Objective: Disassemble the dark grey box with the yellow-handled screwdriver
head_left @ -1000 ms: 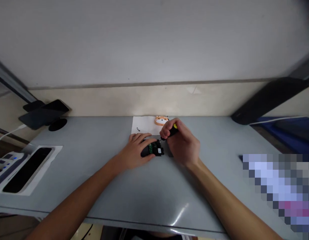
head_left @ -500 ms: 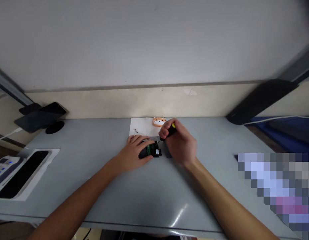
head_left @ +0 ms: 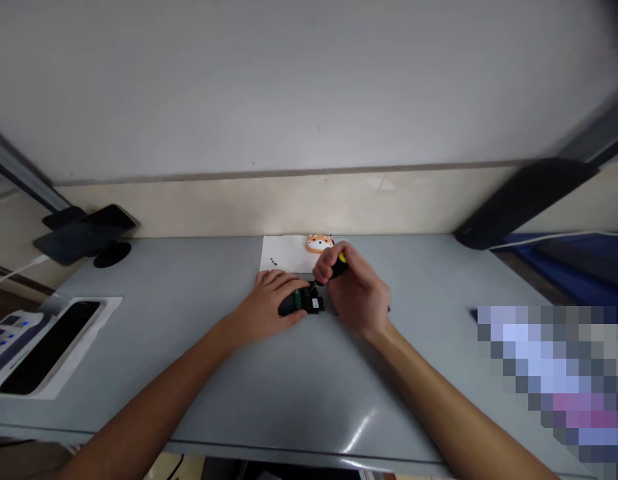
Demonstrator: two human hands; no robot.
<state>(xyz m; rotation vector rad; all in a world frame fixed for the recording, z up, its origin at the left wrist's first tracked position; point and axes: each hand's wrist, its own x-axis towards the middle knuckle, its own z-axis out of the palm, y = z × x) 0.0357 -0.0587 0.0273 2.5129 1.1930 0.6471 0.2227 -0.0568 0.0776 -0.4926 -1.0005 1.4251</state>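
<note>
An opened black computer mouse (head_left: pixel 287 306) with a green circuit board showing lies on the grey desk. My left hand (head_left: pixel 269 303) is closed around its left part, thumb on the near side and fingers over the far side. In my right hand (head_left: pixel 359 287) is a screwdriver (head_left: pixel 340 265) with a black and yellow handle, gripped in the curled fingers. Its shaft slants down to the left toward the mouse's right part; whether the tip touches is too small to tell. Several tiny dark pieces (head_left: pixel 273 262), likely screws, lie on a white paper (head_left: pixel 289 250) behind.
An orange-and-white animal-faced case (head_left: pixel 319 244) sits on the paper's right side. At the left are a phone on a stand (head_left: pixel 89 233), a second phone (head_left: pixel 51 347) on white paper and a power strip (head_left: pixel 11 340). A dark cylinder (head_left: pixel 519 203) leans at the back right.
My right hand has shifted slightly left and down, bringing the screwdriver closer to the mouse. My left hand keeps its hold on the mouse.
</note>
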